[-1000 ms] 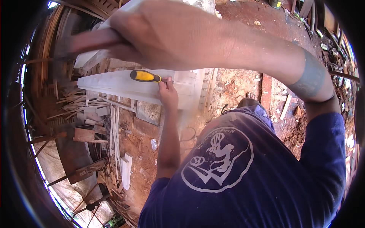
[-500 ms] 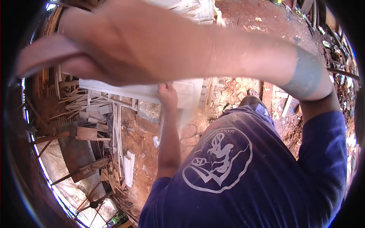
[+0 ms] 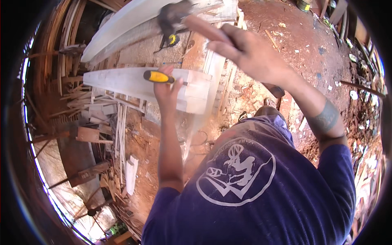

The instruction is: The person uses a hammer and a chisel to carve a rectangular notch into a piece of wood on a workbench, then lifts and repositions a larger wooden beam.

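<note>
My left hand (image 3: 164,90) holds a chisel by its yellow and black handle (image 3: 157,76). The chisel's short metal blade points right, over a pale wooden board (image 3: 118,81) that lies across the bench. Up and to the right, my right hand (image 3: 257,53) is closed round the brown wooden handle of a hammer (image 3: 208,28). Its dark head, smeared by motion, is up at the far side, apart from the chisel. The handle's butt sticks out below my right hand.
Beyond the board lies a long, pale curved plank (image 3: 118,32). A small yellow and black thing (image 3: 172,39) shows near the hammer head. Wood offcuts (image 3: 87,106) are piled at the left. Wood chips litter the reddish floor (image 3: 286,24) at the right.
My right arm has swung from across the view at the left back to the right, so the hammer and board now show. The chisel in my left hand has come into sight.
</note>
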A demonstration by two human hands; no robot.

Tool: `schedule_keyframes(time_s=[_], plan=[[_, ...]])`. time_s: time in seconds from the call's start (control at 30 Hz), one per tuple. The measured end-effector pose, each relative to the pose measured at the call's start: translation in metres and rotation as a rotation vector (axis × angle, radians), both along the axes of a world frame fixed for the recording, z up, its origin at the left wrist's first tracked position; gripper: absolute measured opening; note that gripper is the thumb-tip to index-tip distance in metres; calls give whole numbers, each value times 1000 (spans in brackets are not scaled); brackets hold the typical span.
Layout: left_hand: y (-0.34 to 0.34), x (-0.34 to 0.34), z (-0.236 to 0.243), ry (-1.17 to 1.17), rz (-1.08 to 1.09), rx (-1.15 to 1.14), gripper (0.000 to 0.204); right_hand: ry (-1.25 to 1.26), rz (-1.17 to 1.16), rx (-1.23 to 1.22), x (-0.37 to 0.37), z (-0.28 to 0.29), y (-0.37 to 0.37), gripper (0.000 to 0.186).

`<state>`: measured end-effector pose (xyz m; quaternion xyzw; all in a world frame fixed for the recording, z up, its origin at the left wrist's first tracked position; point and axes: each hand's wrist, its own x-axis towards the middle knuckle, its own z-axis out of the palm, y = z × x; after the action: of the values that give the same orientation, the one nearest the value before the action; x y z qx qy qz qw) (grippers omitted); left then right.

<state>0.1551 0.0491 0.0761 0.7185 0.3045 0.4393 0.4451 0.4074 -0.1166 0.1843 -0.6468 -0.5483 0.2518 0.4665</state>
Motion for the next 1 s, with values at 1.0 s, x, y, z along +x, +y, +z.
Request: schedule_keyframes(time_s=[1.0], plan=[[-35, -15, -30, 328, -462, 206, 38, 603, -755, -214, -130, -84, -149, 37]])
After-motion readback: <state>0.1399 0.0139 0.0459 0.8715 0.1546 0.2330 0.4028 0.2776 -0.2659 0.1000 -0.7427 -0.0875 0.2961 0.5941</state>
